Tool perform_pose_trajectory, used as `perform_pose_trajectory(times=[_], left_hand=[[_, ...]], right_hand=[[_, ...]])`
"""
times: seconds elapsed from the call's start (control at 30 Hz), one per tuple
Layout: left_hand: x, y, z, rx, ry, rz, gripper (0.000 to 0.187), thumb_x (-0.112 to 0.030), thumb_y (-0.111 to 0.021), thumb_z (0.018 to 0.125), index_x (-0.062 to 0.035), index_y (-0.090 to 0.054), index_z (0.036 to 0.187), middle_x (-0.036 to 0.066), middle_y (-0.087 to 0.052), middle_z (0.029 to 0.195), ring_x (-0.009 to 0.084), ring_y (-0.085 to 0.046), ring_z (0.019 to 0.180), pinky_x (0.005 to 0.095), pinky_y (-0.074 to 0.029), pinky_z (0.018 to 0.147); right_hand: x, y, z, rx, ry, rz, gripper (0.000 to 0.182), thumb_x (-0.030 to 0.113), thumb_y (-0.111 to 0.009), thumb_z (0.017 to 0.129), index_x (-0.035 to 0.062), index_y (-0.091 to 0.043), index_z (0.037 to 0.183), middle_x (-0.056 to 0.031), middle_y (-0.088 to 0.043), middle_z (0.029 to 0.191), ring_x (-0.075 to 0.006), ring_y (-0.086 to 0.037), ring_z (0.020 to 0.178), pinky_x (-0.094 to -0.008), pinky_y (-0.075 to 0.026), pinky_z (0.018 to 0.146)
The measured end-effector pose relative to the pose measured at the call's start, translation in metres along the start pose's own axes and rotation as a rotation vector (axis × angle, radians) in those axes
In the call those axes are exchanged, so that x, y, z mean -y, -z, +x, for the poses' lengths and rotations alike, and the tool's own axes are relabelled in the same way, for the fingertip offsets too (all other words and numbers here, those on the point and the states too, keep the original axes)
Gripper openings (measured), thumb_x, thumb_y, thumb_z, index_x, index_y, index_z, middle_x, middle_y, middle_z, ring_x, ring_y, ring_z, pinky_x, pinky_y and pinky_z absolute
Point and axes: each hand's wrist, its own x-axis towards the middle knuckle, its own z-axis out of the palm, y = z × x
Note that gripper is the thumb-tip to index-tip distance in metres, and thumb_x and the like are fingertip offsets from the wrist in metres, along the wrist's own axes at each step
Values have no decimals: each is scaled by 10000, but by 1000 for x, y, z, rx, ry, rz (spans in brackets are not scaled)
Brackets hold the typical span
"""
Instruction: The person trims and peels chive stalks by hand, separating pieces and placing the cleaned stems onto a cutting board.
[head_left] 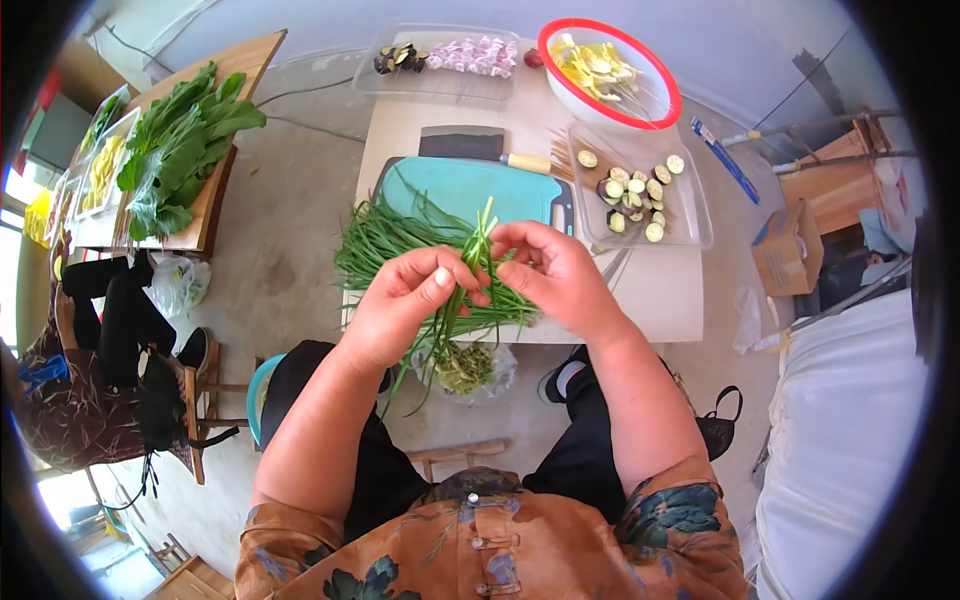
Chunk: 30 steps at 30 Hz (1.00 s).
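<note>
My left hand (pixel 412 300) is closed around a small bunch of garlic chives (pixel 478 246), pale stalk ends up and green leaves hanging below. Close beside it, my right hand (pixel 560 280) has its fingers curled and pinches at the same stalks. Beneath both hands, a large heap of loose chives (pixel 400 245) lies across the table's near edge and part of a turquoise cutting board (pixel 510 190). A cleaver (pixel 465 143) with a wooden handle rests behind the board. Below the table edge, a plastic bag (pixel 470 372) contains greenish trimmings.
On the table (pixel 660 300) are a clear tray (pixel 690 215) of sliced eggplant, another tray (pixel 375 75) with skewered pieces, and a red-rimmed bowl (pixel 548 60) of yellow leaves. Leafy greens (pixel 190 140) cover a left-hand table. Another person (pixel 90 400) sits at left; a cardboard box (pixel 788 250) stands right.
</note>
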Motion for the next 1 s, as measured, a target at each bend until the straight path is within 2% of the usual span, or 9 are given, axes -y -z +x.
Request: perform_pose_trajectory(times=[0.07, 0.23, 0.43, 0.53, 0.63, 0.7, 0.83, 0.93, 1.0], left_hand=[[4, -5, 2, 48, 22, 97, 334, -363, -567, 994, -40, -647, 966, 82, -643, 1005, 190, -642, 935, 320, -492, 793], [14, -11, 4, 35, 36, 20, 244, -262, -558, 1005, -40, -586, 1101, 78, -636, 1005, 182, -628, 930, 323, -496, 793], [12, -26, 13, -193, 130, 21, 259, -85, -543, 993, -29, -497, 1242, 75, -630, 1069, 173, -629, 909, 308, -504, 787], [13, -29, 15, -167, 140, -4, 290, -35, -560, 975, 22, -496, 1252, 66, -618, 1070, 134, -632, 900, 272, -517, 775], [18, -30, 16, -195, 163, -19, 326, -11, -570, 965, 39, -492, 1277, 63, -620, 1069, 132, -638, 878, 265, -524, 777], [22, -30, 17, -197, 144, -27, 335, 0, -581, 956, 44, -504, 1279, 65, -627, 1078, 127, -640, 886, 263, -530, 790], [24, -31, 18, -166, 133, 55, 317, -1, -579, 953, 20, -533, 1267, 68, -638, 1086, 145, -637, 889, 282, -522, 786], [22, -34, 17, -182, 136, 97, 338, -3, -589, 946, 24, -533, 1278, 65, -639, 1077, 137, -630, 886, 279, -518, 788], [17, -38, 17, -228, 172, 84, 365, 3, -598, 935, 22, -532, 1293, 50, -633, 1037, 127, -619, 867, 275, -510, 784]], right_hand=[[-2, -7, 1, 4, 90, 210, 340, 214, -721, 912, -12, -616, 1144, -12, -638, 940, -72, -553, 798, -248, -488, 696], [13, -4, 1, 57, -42, 295, 265, 158, -676, 944, -11, -610, 1137, -23, -635, 915, -75, -597, 797, -237, -503, 694], [12, -7, 0, 7, -2, 373, 268, 118, -656, 951, -26, -586, 1166, -29, -625, 916, -79, -617, 809, -245, -520, 700], [11, -11, 0, -147, 113, 375, 311, 109, -670, 939, -22, -571, 1203, -60, -592, 1014, -72, -600, 792, -246, -521, 699], [12, -8, 0, -222, 221, 205, 329, 95, -695, 913, -3, -585, 1207, -93, -543, 1126, -83, -587, 765, -241, -518, 706], [9, -1, 3, -188, 367, -201, 296, 65, -713, 883, 23, -626, 1162, -110, -515, 1190, -98, -575, 723, -244, -512, 698], [12, -5, 1, -244, 329, -270, 230, 29, -718, 858, 28, -666, 1083, -104, -518, 1189, -121, -575, 752, -256, -509, 693], [10, -3, 5, -272, 433, -346, 186, -2, -716, 845, 29, -682, 1026, -102, -513, 1195, -131, -570, 803, -265, -508, 702], [14, -2, 4, -245, 323, -114, 128, 16, -692, 871, 7, -677, 998, -100, -505, 1198, -145, -569, 862, -262, -510, 743]])
